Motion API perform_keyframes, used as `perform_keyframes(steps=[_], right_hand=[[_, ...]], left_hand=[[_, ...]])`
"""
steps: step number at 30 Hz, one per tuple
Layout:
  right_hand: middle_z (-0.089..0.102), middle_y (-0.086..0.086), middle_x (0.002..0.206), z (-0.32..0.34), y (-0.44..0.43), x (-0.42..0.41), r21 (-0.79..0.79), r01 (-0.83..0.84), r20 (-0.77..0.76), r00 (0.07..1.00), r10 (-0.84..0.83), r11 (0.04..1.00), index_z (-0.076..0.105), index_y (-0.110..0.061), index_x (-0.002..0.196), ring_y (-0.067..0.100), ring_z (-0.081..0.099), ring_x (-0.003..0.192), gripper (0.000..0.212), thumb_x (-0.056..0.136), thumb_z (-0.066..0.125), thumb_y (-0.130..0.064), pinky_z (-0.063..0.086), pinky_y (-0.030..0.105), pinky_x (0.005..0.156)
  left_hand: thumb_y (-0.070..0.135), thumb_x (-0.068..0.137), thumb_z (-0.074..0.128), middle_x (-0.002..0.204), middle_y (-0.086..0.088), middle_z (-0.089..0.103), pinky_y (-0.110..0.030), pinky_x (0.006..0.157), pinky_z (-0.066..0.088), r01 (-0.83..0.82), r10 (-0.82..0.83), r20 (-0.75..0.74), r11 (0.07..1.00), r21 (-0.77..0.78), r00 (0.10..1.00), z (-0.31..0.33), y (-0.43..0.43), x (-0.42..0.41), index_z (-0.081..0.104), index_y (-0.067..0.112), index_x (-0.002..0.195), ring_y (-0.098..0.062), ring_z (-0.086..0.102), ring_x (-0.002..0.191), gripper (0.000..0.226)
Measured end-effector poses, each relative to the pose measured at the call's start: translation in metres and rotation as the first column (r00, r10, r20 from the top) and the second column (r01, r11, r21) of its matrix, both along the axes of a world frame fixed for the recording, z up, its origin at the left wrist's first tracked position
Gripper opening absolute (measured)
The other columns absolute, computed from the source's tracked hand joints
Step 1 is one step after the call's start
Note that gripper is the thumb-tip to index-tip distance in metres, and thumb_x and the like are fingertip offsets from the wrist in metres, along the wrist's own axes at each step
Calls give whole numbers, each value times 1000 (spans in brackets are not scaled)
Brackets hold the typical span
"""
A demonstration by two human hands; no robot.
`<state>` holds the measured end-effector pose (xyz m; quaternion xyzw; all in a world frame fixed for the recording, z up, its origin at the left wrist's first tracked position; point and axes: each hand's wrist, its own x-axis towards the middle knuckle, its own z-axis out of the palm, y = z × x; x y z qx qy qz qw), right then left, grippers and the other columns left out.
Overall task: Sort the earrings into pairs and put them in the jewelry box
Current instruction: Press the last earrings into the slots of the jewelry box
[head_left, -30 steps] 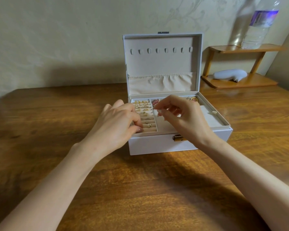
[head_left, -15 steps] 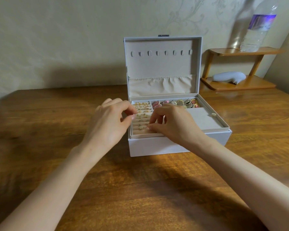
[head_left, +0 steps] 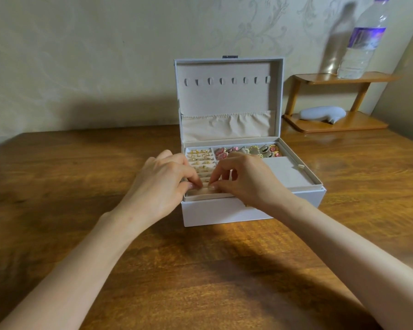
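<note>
At the front rim of the open white jewelry box (head_left: 224, 215) on the brown wooden table (head_left: 177, 270), the left hand (head_left: 162, 184) and right hand (head_left: 246, 179) curl their fingertips into the nearest cushioned slot. I cannot tell whether they pinch anything. Beyond them, the small gold earrings (head_left: 200, 154) sit in rows. They are likely light, slippery and delicate, best pinched by the face.

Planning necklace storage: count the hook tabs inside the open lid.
8. The hook tabs form one row across the upper lining of the lid, spaced evenly from left to right. None looks hidden.
</note>
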<state>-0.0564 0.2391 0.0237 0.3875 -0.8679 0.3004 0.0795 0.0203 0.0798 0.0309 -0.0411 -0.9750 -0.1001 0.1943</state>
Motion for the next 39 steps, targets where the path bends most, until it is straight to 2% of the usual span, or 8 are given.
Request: perform_keyframes(steps=[6,10,14,17,22,29,35,39], right_hand=[[65,-5,85,28,35,-35,-350,161,110,985,-130,923,67,-22,104,-1,55,69,21,85,66,-31,41,6,59],[61,3,111,44,62,-103,-492,370,356,911,-206,788,54,-13,125,13,58,97,43,95,47,-43,49,31,87],[40,15,143,53,69,-150,-445,511,725,688,-40,736,33,-13,142,30,43,127,65,95,28,-57,35,46,102],[42,17,142,52,63,-156,-470,469,801,582,139,748,29,-15,145,33,46,126,78,89,21,-69,33,53,105],[47,15,138,60,60,-139,-519,465,770,619,156,717,33,-13,142,31,51,117,83,86,19,-73,36,55,100],[52,7,136,48,105,-76,-537,329,699,690,190,777,60,-21,104,18,47,124,78,88,2,-70,15,45,111],[53,-1,133,-4,120,-40,-469,341,712,692,120,814,49,-18,134,14,49,121,83,78,29,-76,29,36,109],[50,-2,136,-16,115,-38,-452,356,663,748,40,818,49,-27,133,17,51,116,54,88,47,-56,36,33,102]], left_hand=[[23,89,58,113,4,52,-5,74,39,26,101,-220,860,509,970,14,-14,-31,54,19,119,-1,50,85,31],[50,94,40,146,-2,35,-35,106,34,-143,201,54,458,878,978,28,-30,-83,30,19,142,-16,38,128,58],[65,90,27,148,-9,34,-49,108,30,-262,5,263,118,958,965,34,-32,-112,25,21,145,-29,35,133,71],[63,92,18,136,-11,49,-40,81,47,-255,-72,264,116,960,962,43,-19,-111,41,20,136,-26,51,116,66],[63,92,12,150,-13,30,-47,108,28,-223,-81,232,108,969,969,50,-18,-100,19,14,147,-30,33,135,74],[62,93,10,146,-9,39,-34,109,27,-24,-142,35,77,997,989,37,-6,-56,29,15,144,-20,39,132,72],[71,85,16,140,9,46,-36,113,17,-102,-80,125,249,963,989,-12,11,-21,43,31,137,-9,38,129,70],[72,81,25,143,7,42,-40,113,21,-96,-45,109,236,967,993,-19,19,-16,33,33,142,-14,37,131,73]])
